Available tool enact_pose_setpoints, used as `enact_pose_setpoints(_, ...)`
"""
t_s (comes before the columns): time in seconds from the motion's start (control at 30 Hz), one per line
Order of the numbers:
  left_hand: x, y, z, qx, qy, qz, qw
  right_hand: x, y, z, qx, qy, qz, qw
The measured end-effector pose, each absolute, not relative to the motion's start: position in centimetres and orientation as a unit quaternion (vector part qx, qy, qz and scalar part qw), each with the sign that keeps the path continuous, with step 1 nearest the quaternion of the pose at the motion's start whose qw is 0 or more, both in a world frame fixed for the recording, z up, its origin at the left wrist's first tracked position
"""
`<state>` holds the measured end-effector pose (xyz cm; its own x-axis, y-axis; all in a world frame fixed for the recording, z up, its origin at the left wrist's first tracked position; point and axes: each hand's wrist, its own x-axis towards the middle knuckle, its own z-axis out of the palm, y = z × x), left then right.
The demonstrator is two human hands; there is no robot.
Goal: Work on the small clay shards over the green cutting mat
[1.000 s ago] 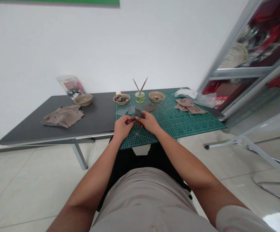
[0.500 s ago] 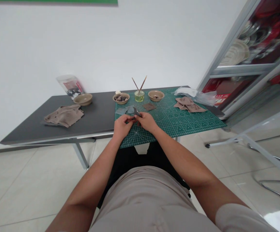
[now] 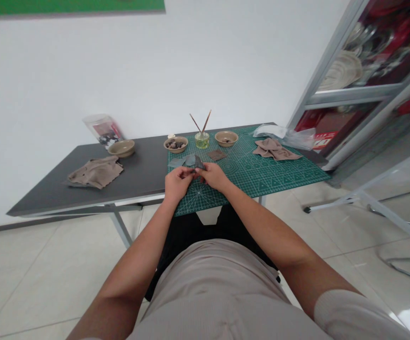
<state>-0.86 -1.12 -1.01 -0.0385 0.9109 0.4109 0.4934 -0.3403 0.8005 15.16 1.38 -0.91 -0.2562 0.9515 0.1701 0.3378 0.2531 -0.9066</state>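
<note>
A dark grey shard (image 3: 198, 162) is grasped at frame centre between the left hand (image 3: 178, 183) and right hand (image 3: 215, 176), its tip projecting beyond the fingers, over a green cutting mat (image 3: 261, 182).

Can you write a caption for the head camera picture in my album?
Left hand and right hand hold a dark piece above a green cutting mat.
</note>
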Motion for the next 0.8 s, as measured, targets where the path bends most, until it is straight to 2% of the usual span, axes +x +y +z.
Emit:
enact_pose_setpoints(0.47,-1.04,-1.40,-1.43,0.713,0.490,0.489,0.114,14.58,1.16,-0.83,-0.514,-0.703,0.289,0.399)
enact_pose_setpoints(0.8,-0.85,-1.52,-1.19,0.690,0.500,0.499,0.159,14.65,0.86,-0.84,-0.491,-0.702,0.304,0.416)
